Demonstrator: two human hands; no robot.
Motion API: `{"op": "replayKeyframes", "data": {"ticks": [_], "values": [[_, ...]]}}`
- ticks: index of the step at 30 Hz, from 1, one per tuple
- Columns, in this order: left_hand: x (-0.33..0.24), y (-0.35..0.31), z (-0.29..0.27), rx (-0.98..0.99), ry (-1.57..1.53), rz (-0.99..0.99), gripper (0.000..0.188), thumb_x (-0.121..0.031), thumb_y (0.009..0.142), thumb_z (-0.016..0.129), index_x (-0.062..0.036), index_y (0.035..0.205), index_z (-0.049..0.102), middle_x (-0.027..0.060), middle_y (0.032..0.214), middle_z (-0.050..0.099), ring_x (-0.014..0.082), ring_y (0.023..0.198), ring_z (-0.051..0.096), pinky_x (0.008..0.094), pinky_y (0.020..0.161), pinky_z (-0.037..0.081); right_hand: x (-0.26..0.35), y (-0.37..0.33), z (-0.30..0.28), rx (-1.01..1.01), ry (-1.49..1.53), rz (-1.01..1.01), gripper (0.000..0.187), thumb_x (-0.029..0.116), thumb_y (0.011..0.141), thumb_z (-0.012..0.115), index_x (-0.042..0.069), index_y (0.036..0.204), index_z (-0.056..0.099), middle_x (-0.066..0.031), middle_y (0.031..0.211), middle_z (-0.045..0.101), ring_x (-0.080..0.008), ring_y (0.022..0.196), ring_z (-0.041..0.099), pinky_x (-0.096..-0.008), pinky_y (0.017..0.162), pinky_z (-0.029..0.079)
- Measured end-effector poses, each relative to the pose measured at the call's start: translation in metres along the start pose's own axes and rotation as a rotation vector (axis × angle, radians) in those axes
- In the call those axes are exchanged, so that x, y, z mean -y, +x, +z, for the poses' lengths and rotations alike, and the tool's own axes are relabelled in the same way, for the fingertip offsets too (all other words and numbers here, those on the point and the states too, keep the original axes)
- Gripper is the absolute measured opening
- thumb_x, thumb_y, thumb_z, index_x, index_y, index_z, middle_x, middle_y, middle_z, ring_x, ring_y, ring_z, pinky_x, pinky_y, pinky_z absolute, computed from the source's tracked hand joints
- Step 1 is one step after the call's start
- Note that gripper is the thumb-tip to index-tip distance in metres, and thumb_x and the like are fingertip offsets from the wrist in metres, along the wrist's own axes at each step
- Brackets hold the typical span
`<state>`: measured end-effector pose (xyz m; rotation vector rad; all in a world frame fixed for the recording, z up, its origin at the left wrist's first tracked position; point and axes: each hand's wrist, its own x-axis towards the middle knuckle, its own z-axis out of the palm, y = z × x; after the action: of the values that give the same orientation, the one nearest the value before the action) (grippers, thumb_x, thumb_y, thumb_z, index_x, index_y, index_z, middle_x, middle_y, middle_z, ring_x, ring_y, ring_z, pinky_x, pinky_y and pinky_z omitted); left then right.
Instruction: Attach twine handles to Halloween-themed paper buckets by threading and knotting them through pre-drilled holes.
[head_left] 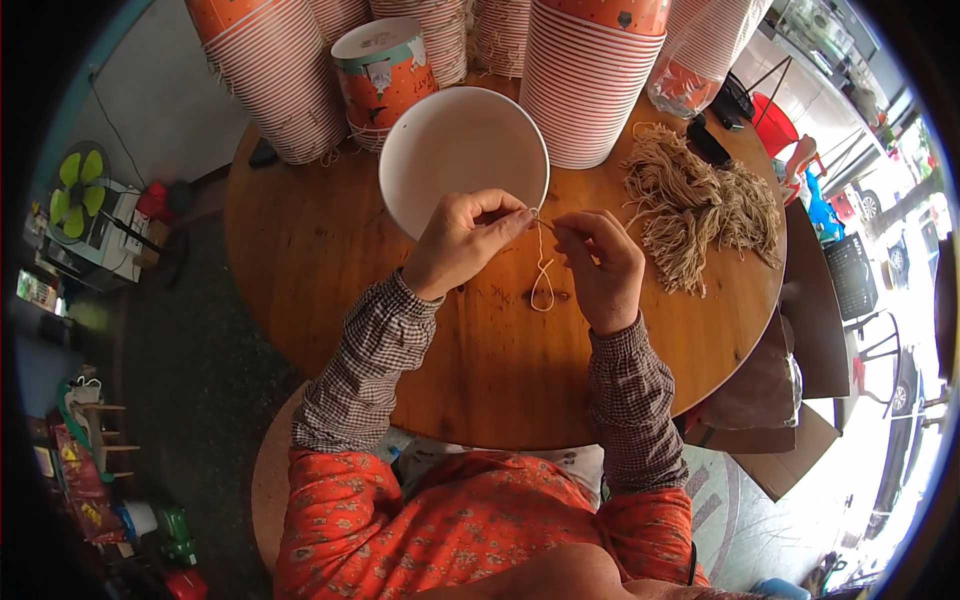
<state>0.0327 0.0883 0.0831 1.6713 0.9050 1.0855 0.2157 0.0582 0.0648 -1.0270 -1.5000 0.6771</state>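
Note:
A big white paper bucket (460,145) has its open mouth turned toward me on the round wooden table. At its near right rim, my left hand (468,238) is closed, thumb and forefinger pinching a beige cotton string. Just to the right, my right hand (603,262) also pinches the string between thumb and fingertips. From between the two hands the string (543,296) hangs down in a crossed loop over the table. Whether it passes through the bucket's rim is hidden by my fingers.
Tall stacks of orange-patterned paper buckets (590,95) line the table's far side, with a smaller upright bucket (385,80) among them. A heap of beige strings (700,205) lies at right beside a black object (708,143). Cardboard boxes (780,450) stand beyond the table's right edge.

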Motion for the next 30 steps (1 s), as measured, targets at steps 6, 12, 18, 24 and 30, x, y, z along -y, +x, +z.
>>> {"op": "replayKeyframes", "data": {"ticks": [6,12,18,24,30], "values": [[0.009,0.000,-0.001,-0.022,-0.074,-0.035,0.019,-0.015,0.092,0.062,0.0033,0.092,0.066,-0.0002,0.075,0.064,0.0031,0.067,0.056,0.0172,0.059,0.046,0.002,0.001,0.005,-0.002,-0.012,-0.046,0.012,0.000,0.082,0.067,0.001,0.094,0.067,-0.0048,0.085,0.064,-0.0112,0.070,0.063,-0.0231,0.061,0.050],[0.005,0.001,-0.001,-0.043,-0.065,-0.041,0.019,-0.015,0.092,0.062,0.0030,0.092,0.067,-0.0014,0.074,0.063,0.0024,0.066,0.054,0.0176,0.058,0.045,-0.002,0.000,0.004,-0.027,0.036,0.027,0.013,0.001,0.082,0.068,0.001,0.095,0.067,-0.0044,0.084,0.064,-0.0108,0.071,0.062,-0.0224,0.061,0.050],[0.003,-0.001,0.001,-0.033,-0.028,-0.023,0.018,-0.015,0.091,0.062,0.0027,0.092,0.067,-0.0004,0.075,0.064,0.0030,0.068,0.057,0.0182,0.061,0.046,-0.003,-0.002,0.007,-0.019,0.053,0.043,0.012,0.000,0.082,0.067,0.000,0.094,0.067,-0.0045,0.083,0.063,-0.0099,0.067,0.061,-0.0220,0.060,0.049],[0.006,0.000,0.002,-0.032,-0.030,-0.004,0.018,-0.015,0.091,0.062,0.0028,0.092,0.067,0.0011,0.076,0.066,0.0046,0.070,0.059,0.0191,0.062,0.048,-0.005,-0.001,0.006,-0.009,0.114,0.068,0.012,0.000,0.083,0.066,-0.002,0.095,0.066,-0.0050,0.082,0.063,-0.0101,0.066,0.062,-0.0217,0.061,0.050],[0.018,0.001,0.000,-0.090,0.123,0.108,0.020,-0.018,0.090,0.065,0.0016,0.092,0.068,0.0035,0.078,0.068,0.0072,0.072,0.061,0.0220,0.065,0.050,-0.002,-0.001,0.007,-0.052,0.074,0.009,0.009,-0.001,0.084,0.065,-0.002,0.093,0.064,-0.0055,0.082,0.063,-0.0112,0.070,0.062,-0.0227,0.061,0.050]]}}
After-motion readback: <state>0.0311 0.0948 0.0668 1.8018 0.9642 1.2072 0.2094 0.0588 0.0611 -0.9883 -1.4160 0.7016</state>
